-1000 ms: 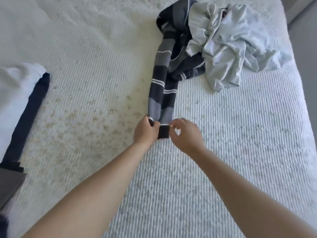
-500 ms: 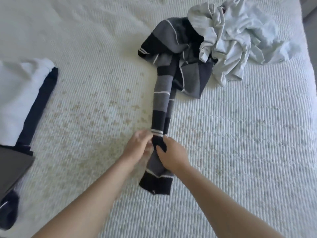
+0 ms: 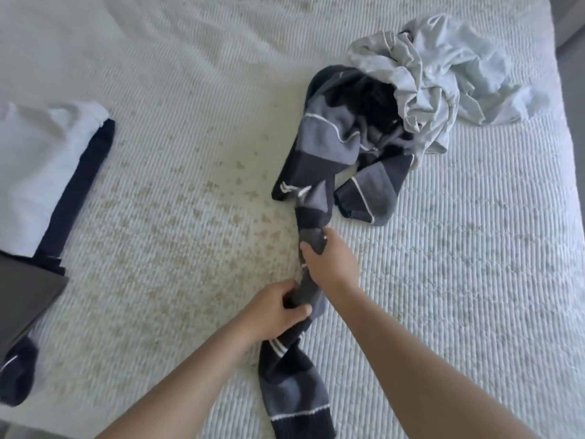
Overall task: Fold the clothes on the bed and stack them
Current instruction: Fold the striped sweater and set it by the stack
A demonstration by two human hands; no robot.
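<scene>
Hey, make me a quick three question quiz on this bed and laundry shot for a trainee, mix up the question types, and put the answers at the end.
1. True or false: both hands grip the striped sweater.
2. Multiple choice: the crumpled light grey garment lies A) on the folded stack, B) at the far right of the bed, partly over the striped sweater, C) on the floor.
3. Short answer: where is the folded stack?

Key
1. True: the left hand and right hand each clutch its bunched sleeve.
2. B.
3. At the left edge of the bed: a white piece on a dark navy one.
</scene>
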